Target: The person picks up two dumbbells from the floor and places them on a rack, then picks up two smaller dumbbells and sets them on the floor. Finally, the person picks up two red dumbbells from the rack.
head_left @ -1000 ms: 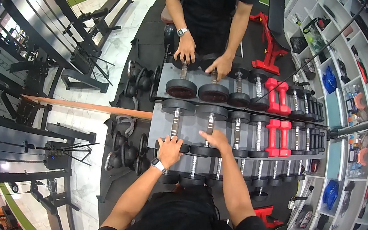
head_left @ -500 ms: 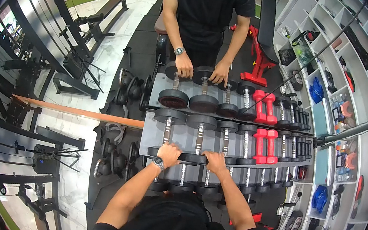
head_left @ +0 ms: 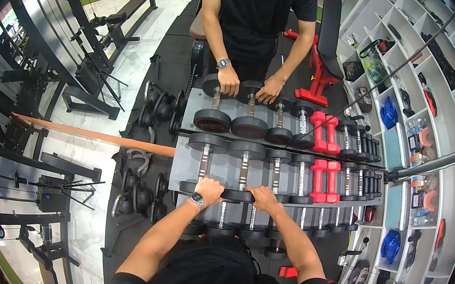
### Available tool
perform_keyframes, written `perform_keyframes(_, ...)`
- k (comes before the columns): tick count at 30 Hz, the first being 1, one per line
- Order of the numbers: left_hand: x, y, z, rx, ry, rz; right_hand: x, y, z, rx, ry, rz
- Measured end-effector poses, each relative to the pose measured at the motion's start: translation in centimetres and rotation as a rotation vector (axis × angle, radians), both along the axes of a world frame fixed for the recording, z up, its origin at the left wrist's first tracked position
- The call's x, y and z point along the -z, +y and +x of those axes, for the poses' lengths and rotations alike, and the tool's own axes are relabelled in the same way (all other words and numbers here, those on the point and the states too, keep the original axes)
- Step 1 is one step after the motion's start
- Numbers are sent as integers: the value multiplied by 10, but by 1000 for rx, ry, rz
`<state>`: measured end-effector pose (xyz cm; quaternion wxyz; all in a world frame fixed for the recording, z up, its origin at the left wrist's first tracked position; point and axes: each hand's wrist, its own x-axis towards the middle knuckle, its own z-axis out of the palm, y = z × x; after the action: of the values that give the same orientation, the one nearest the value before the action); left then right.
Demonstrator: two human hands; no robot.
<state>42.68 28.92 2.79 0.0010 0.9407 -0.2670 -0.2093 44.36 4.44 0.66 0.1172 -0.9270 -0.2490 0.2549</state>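
A large black dumbbell [head_left: 244, 168] with a ribbed metal handle lies on the upper shelf of a rack [head_left: 182, 162], pointing away from me. My left hand [head_left: 210, 191], with a digital watch on its wrist, grips the left side of the dumbbell's near head. On the opposite side of that head is my right hand [head_left: 264, 198], its fingers curled over the edge. Another black dumbbell [head_left: 204, 162] lies just left, beside my left hand. To the right sits a smaller black dumbbell [head_left: 276, 173]. My fingertips are partly hidden, though the mirror shows both hands at the head.
A mirror [head_left: 157, 93] behind the rack reflects me and the dumbbells. Red dumbbells [head_left: 318, 181] and smaller black ones continue rightward. A lower row of dumbbells [head_left: 222, 214] sits beneath. Kettlebells [head_left: 141, 197] stand left on the floor; white shelving [head_left: 425, 246] stands right.
The view has shifted slightly, so the rack sits a little further left. Both hands keep their places at the dumbbell's near head, and the dumbbell has not visibly moved on the shelf.
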Motion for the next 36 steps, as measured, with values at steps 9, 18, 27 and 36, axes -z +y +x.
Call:
perform_keyframes(9,4,0,0,-10,-10,-2,-5,2,-4,56,-23,-26)
perform_keyframes(18,8,-1,0,-46,-62,-69,15,1,-20,226,-106,37)
perform_keyframes(27,20,0,2,-31,-95,-122,28,12,-40,428,-340,280)
perform_keyframes(36,8,-7,-12,-48,-134,-73,18,13,-99,407,-477,102)
